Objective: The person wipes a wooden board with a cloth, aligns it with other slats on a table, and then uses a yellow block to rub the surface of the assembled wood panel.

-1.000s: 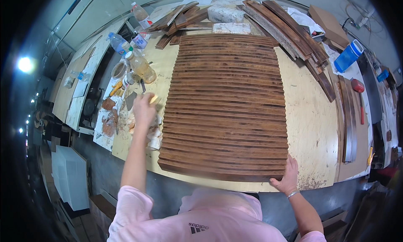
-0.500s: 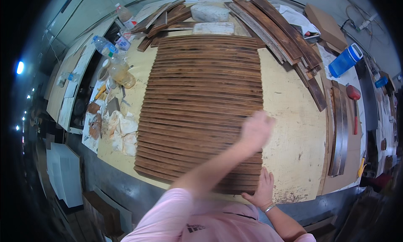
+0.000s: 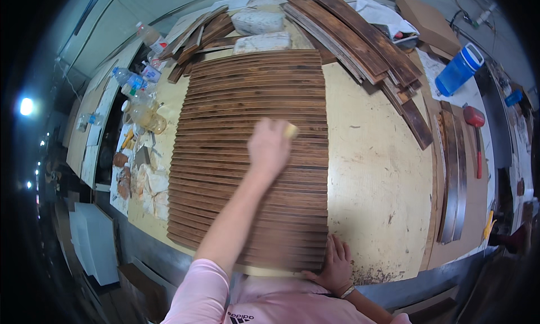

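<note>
a small yellow pad point(image 3: 291, 131) is held in the left grip point(image 3: 270, 147) of a worker in a pink shirt point(image 3: 208, 293), the fingers closed on it above the middle of a dark brown ridged wooden panel point(image 3: 247, 105). whether the panel is being touched by the pad cannot be told. the panel is laid flat on a pale wooden desk point(image 3: 377, 183), its ridges run from side to side, and its near right part is blurred.

the panel's near right corner is met by the right grip point(image 3: 337, 266), spread wide, with the thumb set along the near edge and the fingers stretched beside the right edge. a bracelet point(image 3: 347, 291) is worn on that wrist.

to the left of the panel, a stained white cloth point(image 3: 152, 186) is seen crumpled just beside it, with a small grey block point(image 3: 142, 156) near the cloth's far end. farther up that side, a bottle of yellowish liquid point(image 3: 149, 120) is grouped with other clear bottles.

beyond the panel's far edge, two whitish wrapped blocks point(image 3: 257, 22) are placed, flanked by dark planks point(image 3: 360, 37) stacked at right. at the far right, a blue jug point(image 3: 458, 70), a red-headed mallet point(image 3: 474, 117) and several long narrow strips point(image 3: 453, 178) are spread out.
</note>
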Demonstrator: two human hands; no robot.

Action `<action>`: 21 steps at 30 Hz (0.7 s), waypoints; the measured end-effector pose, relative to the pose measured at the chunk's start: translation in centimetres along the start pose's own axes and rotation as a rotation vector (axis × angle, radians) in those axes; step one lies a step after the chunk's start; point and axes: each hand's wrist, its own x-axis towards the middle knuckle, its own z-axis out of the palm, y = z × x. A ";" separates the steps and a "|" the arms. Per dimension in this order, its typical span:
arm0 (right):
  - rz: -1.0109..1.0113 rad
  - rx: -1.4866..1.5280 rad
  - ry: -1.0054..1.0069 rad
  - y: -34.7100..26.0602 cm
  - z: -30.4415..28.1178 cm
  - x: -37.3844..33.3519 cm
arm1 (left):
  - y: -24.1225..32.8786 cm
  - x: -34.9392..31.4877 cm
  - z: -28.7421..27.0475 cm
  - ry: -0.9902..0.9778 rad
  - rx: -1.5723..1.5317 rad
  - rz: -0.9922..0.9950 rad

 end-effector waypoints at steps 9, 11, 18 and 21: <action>0.008 0.007 0.053 0.3 0.3 -0.1 | 4.6 2.3 0.3 -0.057 -0.138 0.127; -0.011 -0.010 0.069 0.5 0.4 -0.2 | 5.3 2.8 -0.3 0.024 -0.232 0.030; -0.018 0.009 0.089 0.3 0.4 -0.1 | 3.4 2.2 1.5 -0.043 -0.031 -0.067; -0.017 0.025 0.092 0.5 0.6 -0.1 | 3.7 2.1 0.6 0.078 -0.119 -0.083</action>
